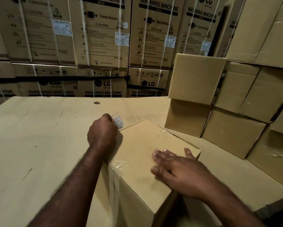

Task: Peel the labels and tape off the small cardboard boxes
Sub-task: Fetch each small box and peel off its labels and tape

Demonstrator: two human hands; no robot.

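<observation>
head view, dim storeroom. one small cardboard box (142,154) sits in front of the person on a big carton top (39,136), turned so one corner points toward the camera.

left hand (103,130): closed in a fist at the box's far left corner, pinching a white printed label (118,122). the label is crumpled and sticks up out of the fist; its lower end reaches down to the box corner. cannot tell if it is still stuck there.

right hand (175,167): palm down on the box top, fingers straight and spread, pressing near the right edge. outermost finger lies right at that edge.

clear tape (119,164) shows glossy over the near left corner of the box and runs down the side; another wrinkled patch sits at the far right edge of the top.

a dark spot (97,102) marks the carton top near its far edge.

to the right, stacked plain boxes (194,79) stand on the same surface, just beside the worked box but not touching it. behind everything, a wall of strapped washing machine cartons (101,30).
</observation>
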